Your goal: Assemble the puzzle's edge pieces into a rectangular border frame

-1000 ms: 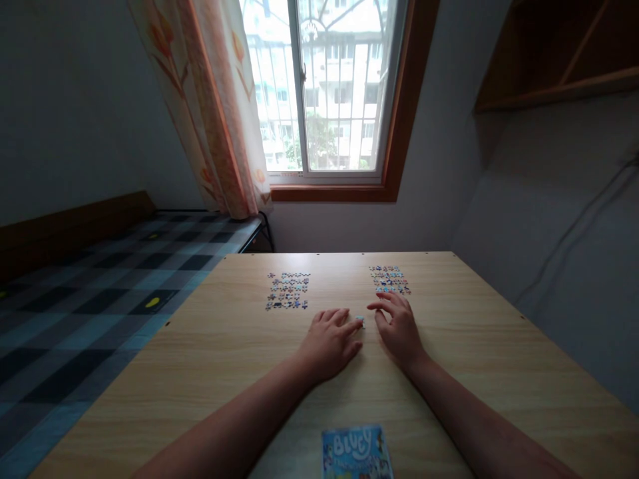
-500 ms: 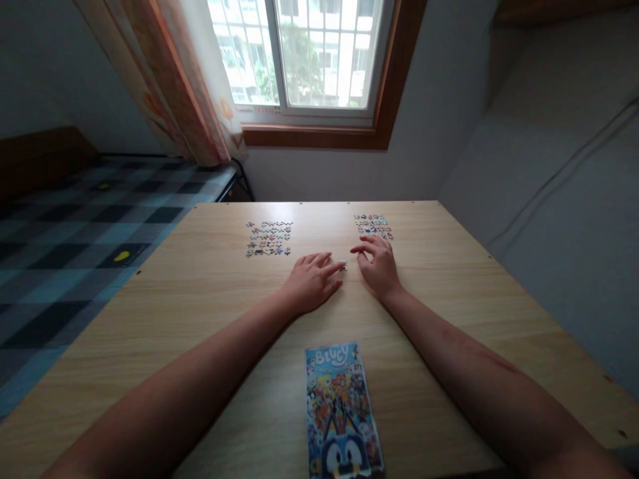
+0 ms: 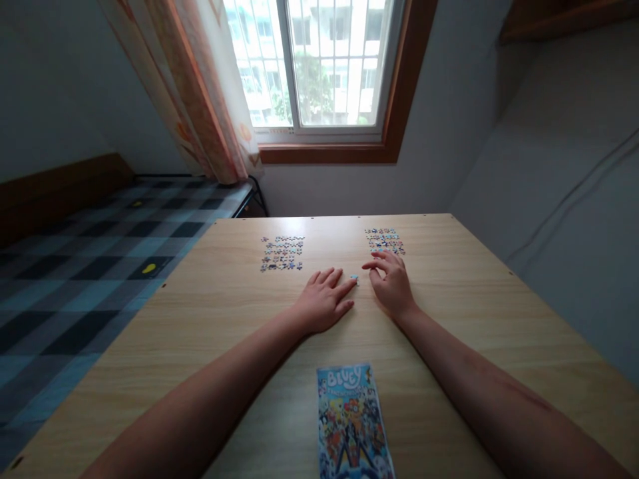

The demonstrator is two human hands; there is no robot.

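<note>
My left hand (image 3: 327, 301) lies flat on the table, fingers spread, and holds nothing. One fingertip rests at the edge of a small light-blue puzzle piece (image 3: 354, 277). Across from it, my right hand (image 3: 392, 283) is set down on its side with fingers loosely bent and apart; I see nothing in it. Just beyond its fingers are rows of puzzle pieces (image 3: 383, 239), the nearest partly covered by the hand. Farther left, another group of puzzle pieces (image 3: 283, 254) is laid out in rows.
A colourful Bluey puzzle box (image 3: 352, 416) lies at the table's near side, cut off by the frame. The wooden table (image 3: 219, 299) reaches toward a wall with a window (image 3: 334, 60). To the left are a bed with a checked cover (image 3: 90, 279) and a curtain (image 3: 194, 86).
The view has tilted up slightly, so everything appears lower and farther right. My left fingers are a little more spread by the piece. My right hand has hardly moved.
</note>
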